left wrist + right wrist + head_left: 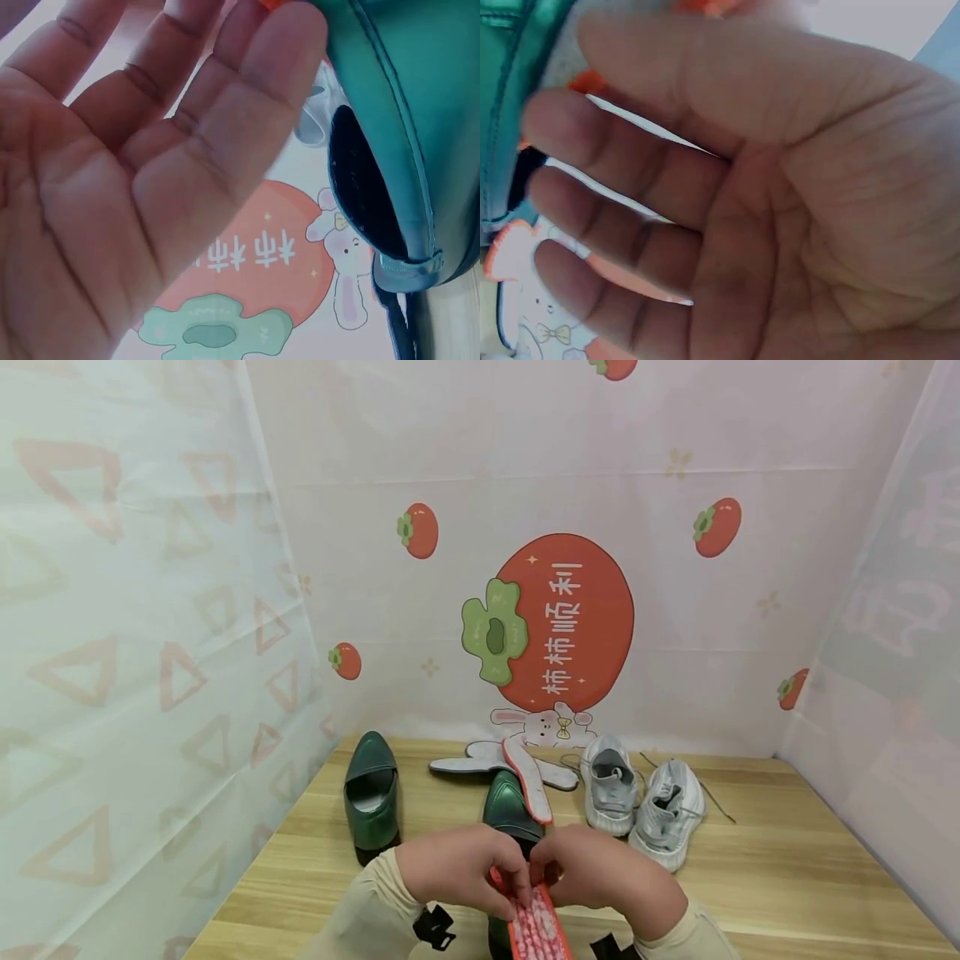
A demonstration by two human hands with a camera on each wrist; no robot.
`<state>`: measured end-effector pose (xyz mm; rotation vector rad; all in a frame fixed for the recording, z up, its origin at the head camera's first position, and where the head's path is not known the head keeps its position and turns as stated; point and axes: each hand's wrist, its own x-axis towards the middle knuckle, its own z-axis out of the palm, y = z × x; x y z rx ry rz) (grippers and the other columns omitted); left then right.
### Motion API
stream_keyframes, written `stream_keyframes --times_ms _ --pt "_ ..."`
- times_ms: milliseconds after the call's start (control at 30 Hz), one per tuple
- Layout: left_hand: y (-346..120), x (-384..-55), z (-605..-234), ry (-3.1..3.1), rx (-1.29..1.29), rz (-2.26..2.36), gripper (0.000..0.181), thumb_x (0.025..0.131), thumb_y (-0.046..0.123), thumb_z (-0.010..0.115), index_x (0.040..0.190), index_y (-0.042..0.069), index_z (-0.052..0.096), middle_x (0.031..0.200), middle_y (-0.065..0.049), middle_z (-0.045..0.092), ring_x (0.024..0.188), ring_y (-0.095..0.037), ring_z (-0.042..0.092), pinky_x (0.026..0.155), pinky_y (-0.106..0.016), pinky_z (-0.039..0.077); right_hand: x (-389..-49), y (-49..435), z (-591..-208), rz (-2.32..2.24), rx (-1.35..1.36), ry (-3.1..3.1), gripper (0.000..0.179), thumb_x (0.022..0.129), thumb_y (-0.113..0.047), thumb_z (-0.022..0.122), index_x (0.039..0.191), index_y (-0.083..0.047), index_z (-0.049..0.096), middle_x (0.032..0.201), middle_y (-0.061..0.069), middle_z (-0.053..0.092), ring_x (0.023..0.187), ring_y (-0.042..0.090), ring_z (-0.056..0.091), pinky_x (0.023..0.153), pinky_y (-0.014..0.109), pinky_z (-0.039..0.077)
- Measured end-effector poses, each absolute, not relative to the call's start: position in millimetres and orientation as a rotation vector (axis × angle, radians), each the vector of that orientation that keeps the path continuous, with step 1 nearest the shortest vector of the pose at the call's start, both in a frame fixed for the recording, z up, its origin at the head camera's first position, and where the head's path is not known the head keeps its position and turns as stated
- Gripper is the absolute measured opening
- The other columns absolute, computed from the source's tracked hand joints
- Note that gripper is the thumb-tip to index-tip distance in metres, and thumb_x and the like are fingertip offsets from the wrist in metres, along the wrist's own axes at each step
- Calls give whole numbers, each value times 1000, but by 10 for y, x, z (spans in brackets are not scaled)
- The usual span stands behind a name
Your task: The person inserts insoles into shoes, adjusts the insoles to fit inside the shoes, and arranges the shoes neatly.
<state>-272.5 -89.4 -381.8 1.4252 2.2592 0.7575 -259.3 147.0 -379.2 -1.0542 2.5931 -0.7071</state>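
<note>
Both hands meet at the front middle of the table in the head view. Between them is an insole [538,931] with a red edge and a pink-and-white patterned face. My left hand [468,864] pinches its left edge, while my right hand [600,872] pinches the right edge with thumb and fingers. Under and just beyond the hands lies a dark green leather shoe [506,802], partly covered by them and the insole. Its green side [450,112] fills the right of the left wrist view. Only a bit of red-orange edge [587,81] shows near the right fingertips.
The other green shoe [372,802] stands at the left. Several grey insoles [457,766] lie at the back, with a red-edged insole [528,777] across them. Two grey sneakers [609,789] with loose laces stand to the right. Printed cloth walls [360,568] enclose the wooden table [787,860].
</note>
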Motion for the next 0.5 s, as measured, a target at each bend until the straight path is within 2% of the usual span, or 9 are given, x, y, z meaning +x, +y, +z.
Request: stream_keyframes --times_ms 100,233,367,500 --pt "-889 -2711 -3814 2261 1381 744 24 89 5 84 108 18 77 109 14 70 96 7 64 85 -18 59 -2591 1499 -3786 -727 -1047 2553 18 85 -9 82 88 -26 77 84 -22 68 77 -6 59 72 20 51" --pt "-878 -2688 -3802 2266 1376 710 32 85 0 85 109 17 74 109 12 68 96 5 62 83 -16 57 -2610 1513 -3797 -783 -1006 2516 16 89 -10 78 86 -25 80 80 -21 70 73 -6 58 68 20 51" --pt "-860 -2683 -3784 2301 1386 701 29 86 2 86 108 17 74 106 12 69 94 5 63 84 -16 57 -2644 1499 -3824 -812 -967 2526 18 89 -9 76 80 -23 81 69 -18 64 61 -2 47 57 20 40" --pt "-863 -2696 -3790 2313 1374 720 20 91 5 83 107 17 77 104 12 71 93 6 64 84 -16 57 -2663 1488 -3854 -799 -957 2547 16 89 -9 77 79 -21 82 66 -18 64 58 -1 45 54 20 36"
